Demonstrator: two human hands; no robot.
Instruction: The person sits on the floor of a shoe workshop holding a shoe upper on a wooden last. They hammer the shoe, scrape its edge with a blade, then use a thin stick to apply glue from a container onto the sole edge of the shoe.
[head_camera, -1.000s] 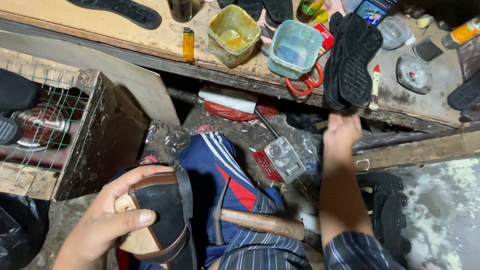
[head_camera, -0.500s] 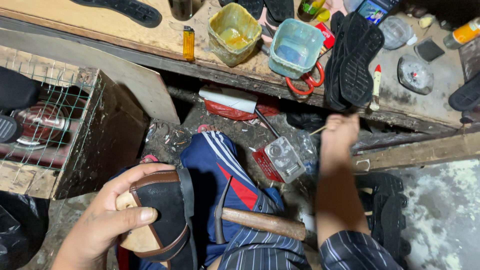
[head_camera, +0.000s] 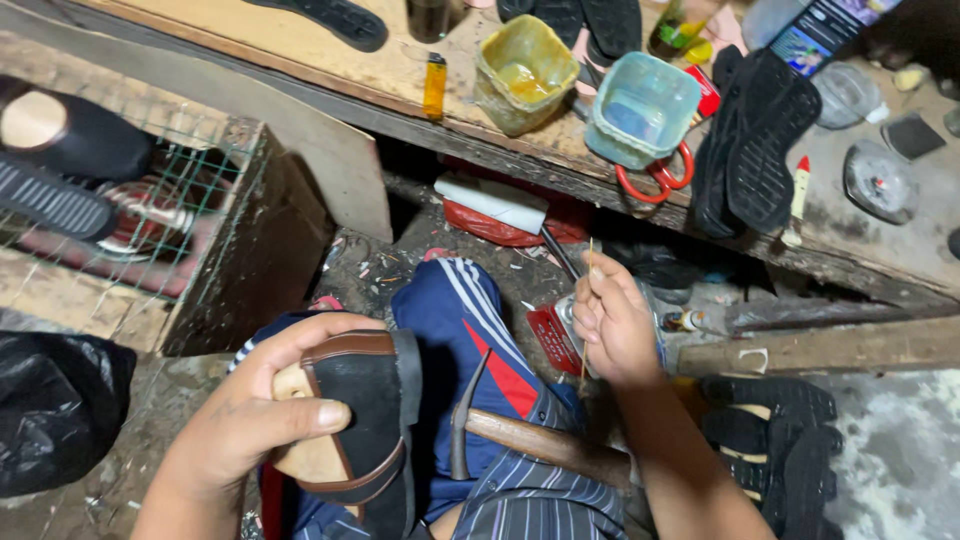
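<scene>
Brown-strapped sandal rests on the person's lap, left hand curled around its heel end with thumb pressed across the strap. Right hand is raised just beyond the knee, fingers pinching a thin stick held near upright. A wooden-handled hammer lies across the blue trousers between both forearms

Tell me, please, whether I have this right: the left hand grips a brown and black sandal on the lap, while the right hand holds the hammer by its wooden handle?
Not quite. In the head view the right hand pinches a thin stick, not the hammer, which lies unheld across the lap. The left hand does grip the brown and black sandal.
</scene>
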